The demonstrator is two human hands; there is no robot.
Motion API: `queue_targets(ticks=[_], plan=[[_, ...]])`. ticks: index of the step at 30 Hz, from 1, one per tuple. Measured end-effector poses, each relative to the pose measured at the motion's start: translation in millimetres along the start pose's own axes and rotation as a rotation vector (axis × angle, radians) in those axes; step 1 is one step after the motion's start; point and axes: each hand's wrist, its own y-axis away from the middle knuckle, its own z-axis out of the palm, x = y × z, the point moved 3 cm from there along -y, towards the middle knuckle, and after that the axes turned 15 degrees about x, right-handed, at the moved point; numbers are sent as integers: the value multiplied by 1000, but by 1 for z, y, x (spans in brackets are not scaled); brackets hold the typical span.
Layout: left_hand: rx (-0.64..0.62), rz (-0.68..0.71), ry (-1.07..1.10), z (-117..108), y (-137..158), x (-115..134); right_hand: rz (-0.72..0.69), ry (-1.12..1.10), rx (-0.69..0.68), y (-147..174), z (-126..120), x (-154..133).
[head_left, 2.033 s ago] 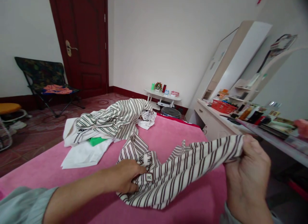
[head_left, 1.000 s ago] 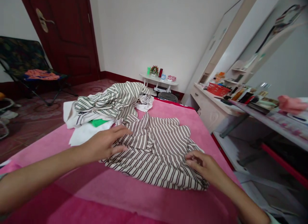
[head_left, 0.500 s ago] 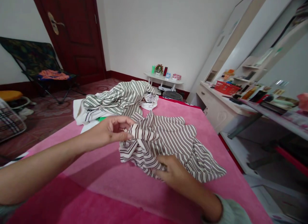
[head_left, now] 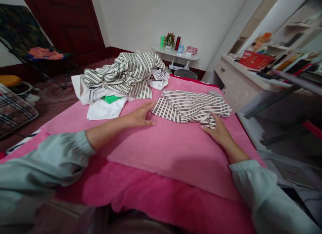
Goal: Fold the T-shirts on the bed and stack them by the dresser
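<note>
A white fabric garment with dark brown stripes (head_left: pixel 191 106) lies crosswise on a pink plush blanket (head_left: pixel 161 143), folded into a long, low, slightly wrinkled bundle. Its stripes slant steeply at the left end and run nearly lengthwise across the middle; a small bit bunches at the near edge, right of centre.

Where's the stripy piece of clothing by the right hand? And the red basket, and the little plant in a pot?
Striped garment (head_left: pixel 190 106): head view, on the middle of its cloth.
Red basket (head_left: pixel 254 60): head view, on its side wall.
Potted plant (head_left: pixel 170 40): head view, on its red-and-green top.
</note>
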Motion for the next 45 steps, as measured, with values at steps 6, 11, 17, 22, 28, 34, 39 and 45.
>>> queue_targets(ticks=[6, 11, 17, 22, 28, 34, 39, 45], plan=[[-31, 36, -105, 41, -38, 12, -167, 148, 96, 9, 9, -9], [59, 117, -165, 63, -50, 32, -222, 85, 163, 13, -1, -24], [-84, 109, -57, 50, -33, 55, -167, -115, 159, 28, -11, -51], [-523, -4, 153, -9, -5, 75, -27, -217, -238, 40, -35, -87], [-419, -250, 90, -92, 9, 63, 176, -290, -535, 39, -69, -85], [33, -286, 59, -114, 8, 33, 56, -133, -312, 34, -43, -48], [-278, -60, 2, -108, 31, 53, 34, -203, -237, 27, -51, -70], [299, -200, -67, -122, 56, 55, 330, -372, -355, 12, -105, -98]])
